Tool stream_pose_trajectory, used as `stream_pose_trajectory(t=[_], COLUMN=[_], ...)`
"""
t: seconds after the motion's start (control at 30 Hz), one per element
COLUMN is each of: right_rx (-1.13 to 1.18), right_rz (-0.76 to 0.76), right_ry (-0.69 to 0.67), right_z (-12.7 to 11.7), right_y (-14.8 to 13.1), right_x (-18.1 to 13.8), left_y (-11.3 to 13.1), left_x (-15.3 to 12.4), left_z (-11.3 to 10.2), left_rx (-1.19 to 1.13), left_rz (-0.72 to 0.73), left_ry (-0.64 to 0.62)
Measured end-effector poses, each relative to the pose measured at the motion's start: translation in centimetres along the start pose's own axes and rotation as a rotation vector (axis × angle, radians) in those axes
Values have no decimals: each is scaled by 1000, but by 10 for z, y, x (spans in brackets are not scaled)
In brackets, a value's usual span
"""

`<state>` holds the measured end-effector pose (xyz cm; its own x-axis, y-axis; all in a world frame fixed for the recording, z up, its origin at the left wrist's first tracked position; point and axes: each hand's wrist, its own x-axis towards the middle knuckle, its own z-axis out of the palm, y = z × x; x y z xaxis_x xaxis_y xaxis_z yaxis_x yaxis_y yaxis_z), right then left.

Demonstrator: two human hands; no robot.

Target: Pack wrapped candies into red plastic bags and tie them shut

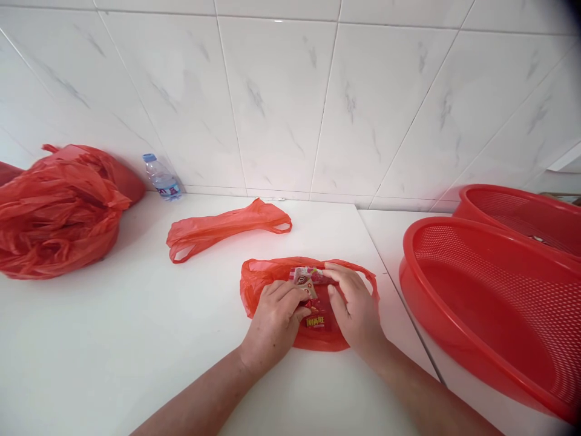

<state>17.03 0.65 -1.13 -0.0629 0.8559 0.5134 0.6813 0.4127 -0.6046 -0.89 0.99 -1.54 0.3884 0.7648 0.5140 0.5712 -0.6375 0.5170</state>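
A red plastic bag [256, 281] lies spread on the white table with several small wrapped snacks on it. My left hand [278, 318] is closed at the middle of these, its thumb and fingers around a shiny red snack packet [314, 304]. Beyond its fingers lie a beige packet [308, 289] and a pink-and-white packet [305, 274]. Nearer me is a dark red packet with yellow characters [315, 322]. My right hand [356, 309] rests over the bag's right side, thumb and fingers apart, fingertips at the right end of the pink-and-white packet.
Another flattened red bag [227, 230] lies farther back. Bunched red bags [63, 212] fill the left, beside a water bottle [162, 178] near the tiled wall [281, 109]. On the right stand two red perforated baskets, one nearer [472, 315] and one behind [512, 209]. A seam crosses the table [158, 339].
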Motion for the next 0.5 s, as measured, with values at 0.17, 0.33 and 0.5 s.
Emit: stream_pose_trajectory(t=[0.17, 0.33, 0.5], right_rx=[-79, -58, -139], right_rz=[-29, 71, 198], right_ry=[-84, -65, -234], right_z=[3, -5, -13], right_y=[5, -3, -7], right_x=[2, 5, 23], left_y=[-2, 2, 1], left_x=[0, 1, 2], left_z=[0, -5, -4], left_rx=[-7, -36, -84], left_rz=[14, -3, 34], left_ry=[1, 27, -29])
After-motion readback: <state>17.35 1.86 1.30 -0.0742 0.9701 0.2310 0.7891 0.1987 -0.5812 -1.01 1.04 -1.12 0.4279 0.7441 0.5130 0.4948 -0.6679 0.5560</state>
